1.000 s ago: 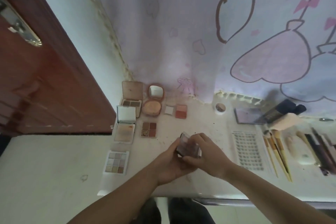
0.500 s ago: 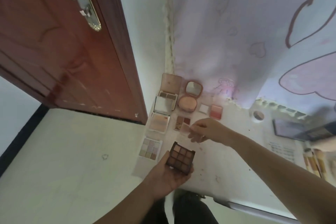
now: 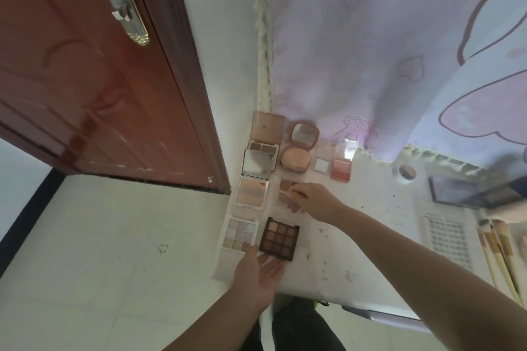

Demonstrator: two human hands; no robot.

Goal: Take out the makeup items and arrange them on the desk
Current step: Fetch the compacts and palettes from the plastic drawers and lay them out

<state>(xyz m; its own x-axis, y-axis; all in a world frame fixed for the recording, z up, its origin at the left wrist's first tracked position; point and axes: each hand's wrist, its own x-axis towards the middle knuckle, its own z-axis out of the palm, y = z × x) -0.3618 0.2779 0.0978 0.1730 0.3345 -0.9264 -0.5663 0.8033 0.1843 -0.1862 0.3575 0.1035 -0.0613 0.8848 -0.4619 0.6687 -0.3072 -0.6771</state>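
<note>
Two hands: both work at the lower centre of the frame, over the white desk [image 3: 356, 236].
Left hand [image 3: 256, 271]: palm up, fingers spread and relaxed, fingertips at the near edge of the dark brown nine-pan eyeshadow palette [image 3: 279, 239]; whether they touch it I cannot tell.
Brown palette: flat on the desk, just beside the pale pastel nine-pan palette [image 3: 241, 234].
Right hand [image 3: 310, 199]: fingers curled, seemingly pinching a thin clear lid over the small brown four-pan palette [image 3: 286, 189], which it partly covers.
Step in hand: placing opened palettes in the grid at centre frame.
Next move: likely releasing the brown palette squarely aligned with its pastel neighbour, then setting down the clear piece.
</note>
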